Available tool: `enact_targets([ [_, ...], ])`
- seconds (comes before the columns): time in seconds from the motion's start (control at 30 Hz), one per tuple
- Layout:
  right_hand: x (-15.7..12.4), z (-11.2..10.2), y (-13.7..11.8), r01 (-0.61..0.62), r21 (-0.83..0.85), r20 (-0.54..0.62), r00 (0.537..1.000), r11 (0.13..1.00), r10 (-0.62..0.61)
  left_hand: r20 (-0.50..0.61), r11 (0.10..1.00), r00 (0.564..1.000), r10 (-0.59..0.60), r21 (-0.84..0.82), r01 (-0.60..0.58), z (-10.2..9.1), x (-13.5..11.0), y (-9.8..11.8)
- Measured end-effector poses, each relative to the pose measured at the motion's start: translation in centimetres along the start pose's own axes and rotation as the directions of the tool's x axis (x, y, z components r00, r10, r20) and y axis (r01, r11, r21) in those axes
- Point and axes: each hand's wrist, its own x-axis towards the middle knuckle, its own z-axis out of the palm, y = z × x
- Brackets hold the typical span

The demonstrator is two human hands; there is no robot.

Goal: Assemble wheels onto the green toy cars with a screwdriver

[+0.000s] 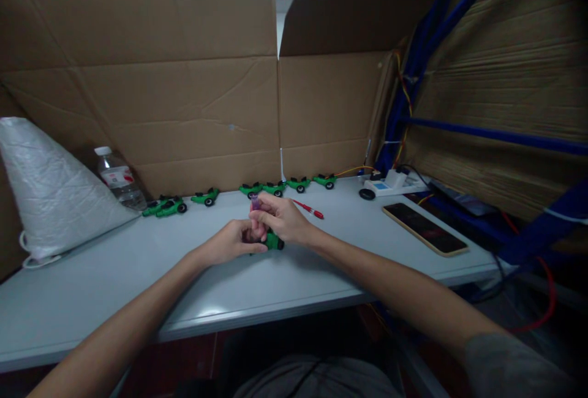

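Note:
My left hand (236, 242) is closed around a green toy car (274, 241), pressing it down on the table; its front part is hidden by my fingers. My right hand (283, 219) pinches a purple-handled screwdriver (255, 202), held upright over the toy car. The screwdriver's shaft and tip are covered by my fingers. Just right of my right hand lies a red screwdriver (316, 212). Behind both hands, several more green toy cars with black wheels, such as one car (251, 190), stand in a row along the cardboard wall.
On the left of the table (193, 300) are a white foam bag (55, 196) and a water bottle (120, 180). A phone (425, 228), a power strip (397, 183) with cables and a black ring (366, 193) lie at the right. Cardboard (206, 104) walls the back; a blue frame (496, 135) borders the right.

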Motion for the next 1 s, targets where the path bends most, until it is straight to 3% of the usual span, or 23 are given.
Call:
enact_targets([
  [0.1, 0.3, -0.2, -0.1, -0.024, 0.038, 0.022, 1.000, 0.999, 0.023, 0.015, 1.000, 1.000, 0.018, -0.004, -0.017, -0.3, -0.1, 0.0],
  [0.33, 0.7, -1.6, -1.0, -0.087, 0.091, 0.211, 0.975, 0.992, 0.066, 0.154, 0.995, 0.984, 0.094, -0.042, -0.088, -1.2, -0.5, 1.0],
  [0.57, 0.1, -0.1, -1.0, -0.046, -0.039, 0.043, 0.998, 0.998, 0.048, 0.065, 0.999, 0.997, 0.050, 0.000, -0.050, -0.7, -0.1, 0.2],
  [0.83, -0.2, 1.0, 0.1, -0.023, -0.065, -0.094, 0.995, 0.998, 0.017, -0.022, 0.999, 1.000, 0.007, 0.045, -0.006, 0.1, 0.1, 0.2],
  [1.0, 0.2, 0.3, -0.2, 0.003, -0.119, -0.069, 0.998, 0.993, -0.011, 0.042, 0.998, 0.999, 0.034, 0.057, -0.036, -0.8, -0.1, 0.1],
])
